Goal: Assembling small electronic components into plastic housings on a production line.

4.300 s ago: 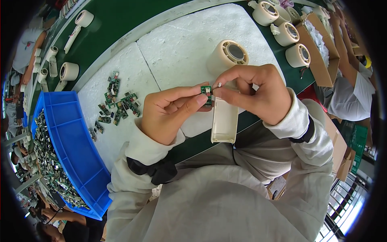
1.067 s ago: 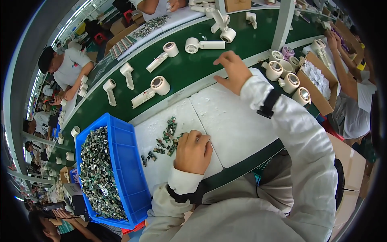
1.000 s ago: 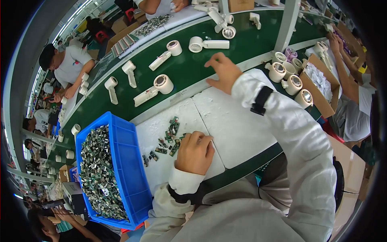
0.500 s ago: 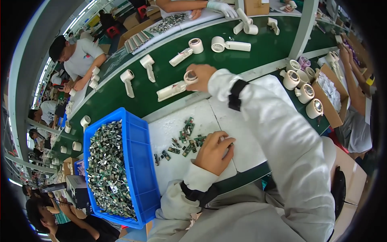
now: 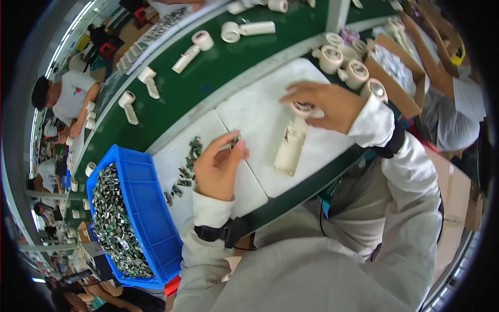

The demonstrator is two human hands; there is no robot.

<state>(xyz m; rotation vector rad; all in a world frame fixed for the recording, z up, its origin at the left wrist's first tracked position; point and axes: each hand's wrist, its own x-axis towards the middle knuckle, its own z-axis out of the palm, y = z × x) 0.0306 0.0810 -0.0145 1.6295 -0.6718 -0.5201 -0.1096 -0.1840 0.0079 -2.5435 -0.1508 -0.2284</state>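
Observation:
My left hand (image 5: 215,169) pinches a small green circuit board (image 5: 236,139) between thumb and fingertips, above the white foam mat (image 5: 249,182). To its right, my right hand (image 5: 332,106) grips the round head of a cream handheld fan (image 5: 290,148). The fan's handle points toward me, its hollow inside facing up with a bit of red showing. My fingers partly hide the head. Several loose circuit boards (image 5: 191,156) lie on the mat left of my left hand.
A blue bin (image 5: 148,190) heaped with circuit boards stands at left. More cream fans (image 5: 201,40) lie on the green conveyor belt (image 5: 171,99). At right are round fan heads (image 5: 330,58) and a cardboard box (image 5: 397,78) of white pieces. Co-workers sit at far left and right.
My right hand has brought the fan from the belt edge to over the mat. My left hand has lifted off the pile with a circuit board. The view has shifted rightward.

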